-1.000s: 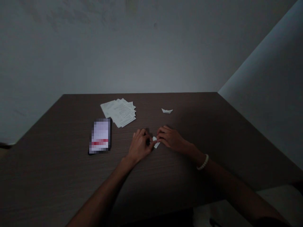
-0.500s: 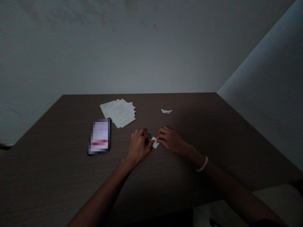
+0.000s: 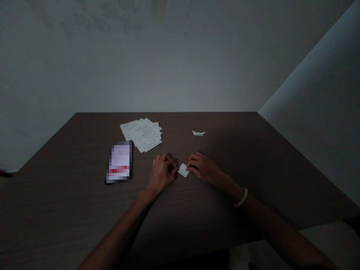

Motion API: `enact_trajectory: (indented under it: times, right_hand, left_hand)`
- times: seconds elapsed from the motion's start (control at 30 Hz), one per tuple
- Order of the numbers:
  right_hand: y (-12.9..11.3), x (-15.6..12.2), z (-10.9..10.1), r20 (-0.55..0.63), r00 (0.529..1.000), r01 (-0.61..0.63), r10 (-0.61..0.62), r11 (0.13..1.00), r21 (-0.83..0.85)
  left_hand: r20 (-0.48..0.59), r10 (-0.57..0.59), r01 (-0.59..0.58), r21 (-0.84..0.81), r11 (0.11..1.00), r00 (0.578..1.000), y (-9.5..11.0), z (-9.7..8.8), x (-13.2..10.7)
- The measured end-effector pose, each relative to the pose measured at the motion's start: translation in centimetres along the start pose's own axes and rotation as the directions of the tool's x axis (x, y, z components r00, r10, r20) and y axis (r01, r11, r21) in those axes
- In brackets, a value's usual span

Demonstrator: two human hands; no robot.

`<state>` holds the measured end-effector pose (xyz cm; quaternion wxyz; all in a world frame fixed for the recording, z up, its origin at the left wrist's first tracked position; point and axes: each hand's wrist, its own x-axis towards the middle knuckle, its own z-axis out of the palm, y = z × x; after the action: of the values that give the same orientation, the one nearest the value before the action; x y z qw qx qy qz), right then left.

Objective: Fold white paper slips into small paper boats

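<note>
A small folded white paper piece lies on the dark wooden table between my two hands. My left hand rests curled on the table at the paper's left edge, fingertips pinching or touching its corner. My right hand, with a pale bead bracelet on the wrist, lies with fingers bent and pressed on the paper's right edge. The light is dim and the fingertips are hard to make out.
A loose stack of printed white sheets lies farther back on the left. A phone with a lit screen sits left of my hands. A small folded paper boat stands behind my right hand. Walls close off the back and right.
My left hand has slid a little to the left, so more of the small paper shows flat between the hands. My right hand has stayed almost in place.
</note>
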<state>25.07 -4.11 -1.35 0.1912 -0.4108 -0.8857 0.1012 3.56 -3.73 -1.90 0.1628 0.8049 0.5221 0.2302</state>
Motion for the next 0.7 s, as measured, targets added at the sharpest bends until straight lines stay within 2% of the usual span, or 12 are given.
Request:
enact_trajectory:
  times: [0.17, 0.4, 0.53, 0.7]
  right_hand:
    - [-0.2, 0.0, 0.1, 0.004, 1.0, 0.016, -0.016, 1.0, -0.01]
    - [-0.5, 0.0, 0.0, -0.03, 0.999, -0.011, 0.014, 0.996, 0.089]
    - [-0.7, 0.1, 0.4, -0.077, 0.993, -0.075, 0.086, 0.989, 0.129]
    - [-1.4, 0.5, 1.2, -0.129, 0.958, -0.237, 0.255, 0.962, 0.137]
  left_hand:
    - [0.0, 0.036, -0.036, -0.043, 0.998, 0.999, -0.2, 0.0, 0.1]
    - [-0.042, 0.042, -0.042, -0.004, 0.999, 0.998, 0.1, 0.1, -0.1]
    - [-0.043, 0.017, -0.017, 0.005, 1.0, 0.999, 0.4, 0.1, -0.1]
    - [-0.051, 0.006, -0.006, -0.001, 1.0, 0.999, 0.5, 0.0, -0.1]
